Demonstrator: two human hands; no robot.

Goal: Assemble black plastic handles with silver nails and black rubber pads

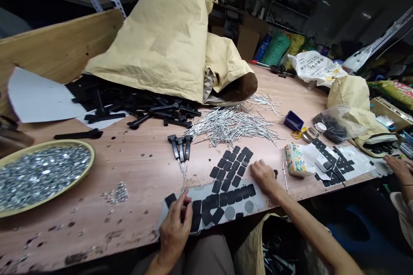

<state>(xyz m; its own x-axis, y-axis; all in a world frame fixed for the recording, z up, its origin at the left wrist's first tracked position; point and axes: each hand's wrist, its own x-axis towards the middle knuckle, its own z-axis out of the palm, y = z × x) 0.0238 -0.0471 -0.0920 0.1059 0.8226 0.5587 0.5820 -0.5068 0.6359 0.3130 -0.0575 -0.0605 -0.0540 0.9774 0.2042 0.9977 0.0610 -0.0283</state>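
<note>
the left hand sits near, just left of centre, back of the hand up, wrist bent slightly so the fingers point far and a little right. its fingers are curled and bunched, with the thumb drawn in close against the forefinger tip in a pinch. the left forearm rises almost straight from the near edge, bare. the right hand lies farther out and to the right, palm down, fingers loosely spread and pointing left, nothing clasped in it. the right forearm, also bare, runs in a long slant from the near right corner up to that wrist.
</note>
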